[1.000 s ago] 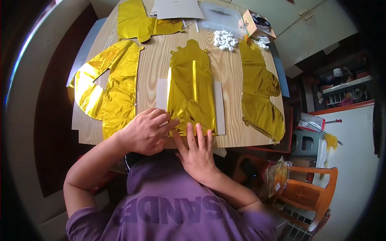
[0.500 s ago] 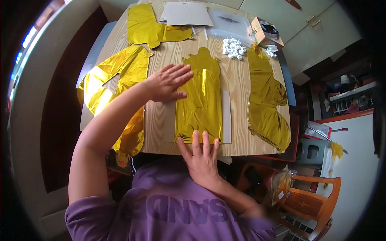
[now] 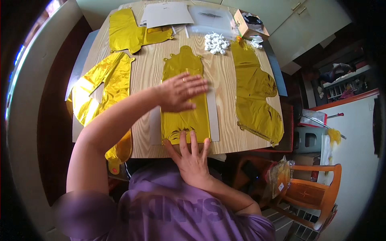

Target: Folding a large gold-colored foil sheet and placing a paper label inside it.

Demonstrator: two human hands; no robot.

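Note:
A flat gold foil balloon (image 3: 185, 120) lies lengthwise before me on the table, its narrow tabbed end pointing away. Part of a pale card sheet (image 3: 213, 118) shows from under its sides. My left hand (image 3: 183, 93) is laid out flat over the middle of the foil, fingers stretched to the right; whether the palm presses on it I cannot tell. At the near edge, the spread fingertips of my right hand (image 3: 191, 154) rest on the foil. Neither hand grips anything.
Other gold foil balloons lie at left (image 3: 110, 76), far left (image 3: 122, 32) and right (image 3: 255, 90). Beyond are white plastic pieces (image 3: 216, 43), paper sheets (image 3: 167, 14), clear plastic bags (image 3: 211, 20) and a small box (image 3: 250, 26). A wooden chair (image 3: 309, 188) stands right of me.
My left hand has swept right, from the balloon's left edge to across its middle. My right hand keeps its place on the near edge. The whole view has shifted slightly.

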